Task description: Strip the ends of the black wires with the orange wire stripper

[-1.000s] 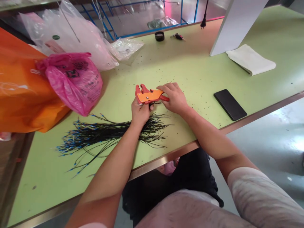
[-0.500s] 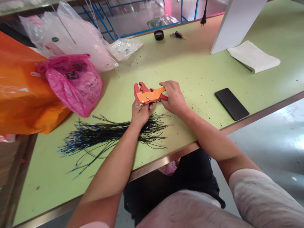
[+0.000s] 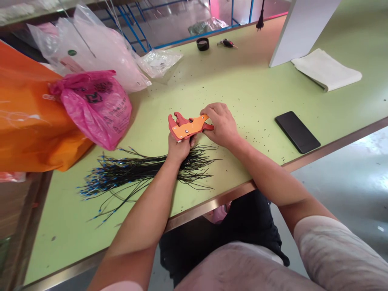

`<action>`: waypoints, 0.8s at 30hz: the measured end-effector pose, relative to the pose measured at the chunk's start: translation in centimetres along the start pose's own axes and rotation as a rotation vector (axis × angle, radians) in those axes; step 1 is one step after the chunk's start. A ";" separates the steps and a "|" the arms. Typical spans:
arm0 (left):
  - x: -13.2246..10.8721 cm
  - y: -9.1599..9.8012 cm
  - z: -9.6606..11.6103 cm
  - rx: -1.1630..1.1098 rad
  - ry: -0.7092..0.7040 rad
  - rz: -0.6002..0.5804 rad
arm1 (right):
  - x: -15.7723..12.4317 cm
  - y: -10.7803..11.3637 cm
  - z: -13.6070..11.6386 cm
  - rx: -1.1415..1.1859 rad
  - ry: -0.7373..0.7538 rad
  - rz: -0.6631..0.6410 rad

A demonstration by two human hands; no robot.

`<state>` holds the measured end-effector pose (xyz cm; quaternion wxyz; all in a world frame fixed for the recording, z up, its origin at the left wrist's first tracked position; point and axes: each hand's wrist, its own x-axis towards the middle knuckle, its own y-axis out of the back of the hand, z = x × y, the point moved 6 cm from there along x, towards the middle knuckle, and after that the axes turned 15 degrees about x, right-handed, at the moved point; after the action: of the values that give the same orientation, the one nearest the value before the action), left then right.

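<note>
An orange-red wire stripper (image 3: 188, 126) is held above the green table (image 3: 248, 85) in both my hands. My left hand (image 3: 179, 148) cups its jaw end from below, and my right hand (image 3: 220, 125) grips its handles from the right. Just below my left hand lies a loose bundle of thin black wires (image 3: 142, 171) with blue crimped tips, spread toward the left. Some wires run under my left wrist. Whether a wire sits inside the jaws is hidden by my fingers.
Tiny black wire clippings (image 3: 260, 117) litter the tabletop. A pink plastic bag (image 3: 97, 109), an orange bag (image 3: 30, 121) and clear bags crowd the left. A black phone (image 3: 297, 132), a folded white cloth (image 3: 325, 69) and a white upright panel (image 3: 303, 28) stand right. The near table edge (image 3: 209, 206) runs before my body.
The wire stripper has rotated, its handle end tilting up to the right and its jaws dipping toward my left hand. The whole view has shifted slightly.
</note>
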<state>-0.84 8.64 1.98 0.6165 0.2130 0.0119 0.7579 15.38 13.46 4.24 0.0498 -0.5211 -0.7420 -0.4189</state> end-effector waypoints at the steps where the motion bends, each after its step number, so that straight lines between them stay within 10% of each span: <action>1: 0.0 0.0 0.0 -0.002 0.001 0.017 | 0.0 0.0 0.0 -0.005 -0.002 0.006; 24: 0.0 0.3 -0.9 -0.015 0.104 0.041 | -0.1 0.0 -0.3 -0.072 -0.042 0.042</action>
<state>-1.42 8.74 1.27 0.6009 0.1688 0.0338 0.7806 15.29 13.17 4.39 0.0243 -0.5465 -0.7163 -0.4331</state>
